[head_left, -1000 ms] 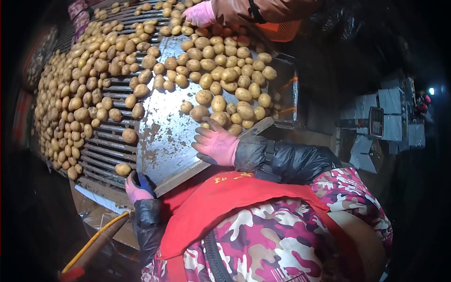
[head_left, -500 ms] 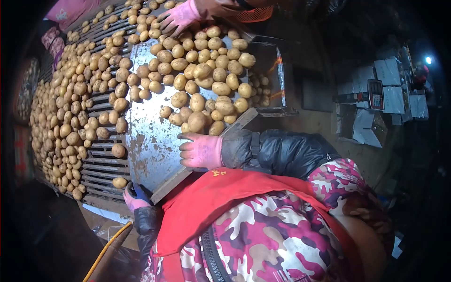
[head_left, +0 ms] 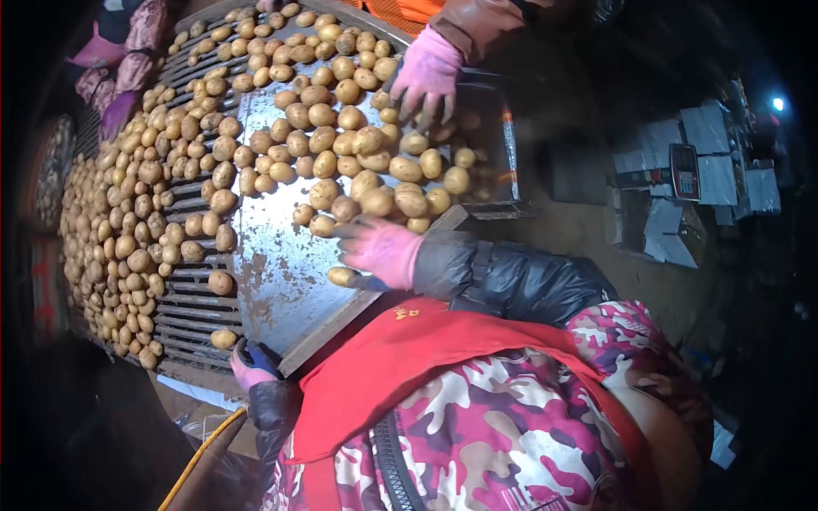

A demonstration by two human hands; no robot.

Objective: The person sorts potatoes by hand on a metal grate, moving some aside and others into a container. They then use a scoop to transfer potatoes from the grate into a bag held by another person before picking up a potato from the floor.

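While the left hand (head_left: 253,362) grips the near edge of the roller grate (head_left: 192,311), beside a lone potato (head_left: 224,339), the right hand (head_left: 381,249) has shifted from resting flat on the metal chute (head_left: 277,264) to reaching — fingers spread, holding nothing — over a single potato (head_left: 342,276) now pulled clear of the pile (head_left: 366,162). Farther off, a co-worker's gloved hand (head_left: 426,75) has moved onto the pile's far side, crowding it.

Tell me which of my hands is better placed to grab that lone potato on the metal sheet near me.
Probably the right hand: it lies open on the metal sheet with the lone potato right by its fingers. The left hand sits lower, at the sheet's near corner beside the roller bars, farther from it.
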